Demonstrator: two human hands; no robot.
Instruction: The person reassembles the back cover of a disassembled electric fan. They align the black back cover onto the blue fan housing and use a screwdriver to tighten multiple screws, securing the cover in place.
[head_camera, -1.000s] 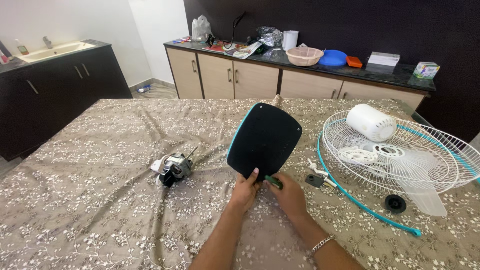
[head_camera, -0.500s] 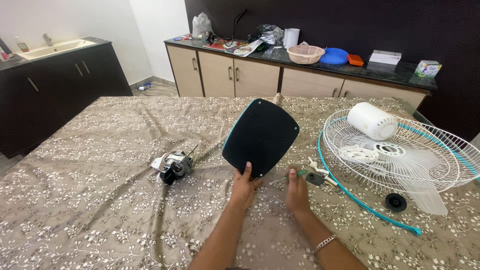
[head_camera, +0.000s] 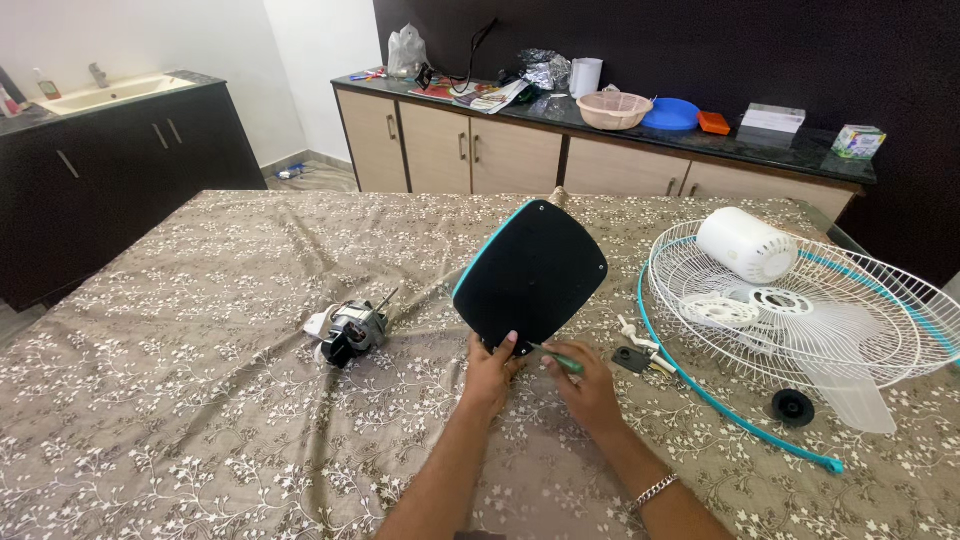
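Right hand (head_camera: 590, 388) is bringing the green-handled screwdriver (head_camera: 556, 358) back to the fan base plate (head_camera: 530, 275).

Compared with half a second ago, the right hand is no longer out by the small black and white parts (head_camera: 637, 352); it is now pinching the screwdriver, shaft tip meeting the plate's lower edge. Left hand (head_camera: 490, 372) is gripping that lower edge, thumb on the black face, holding the plate tilted upright on the floral tablecloth (head_camera: 200, 400). Judgement: a screw at the lower edge is being worked. Fan motor (head_camera: 345, 333) is lying apart at left; white fan guard (head_camera: 800, 310) at right.
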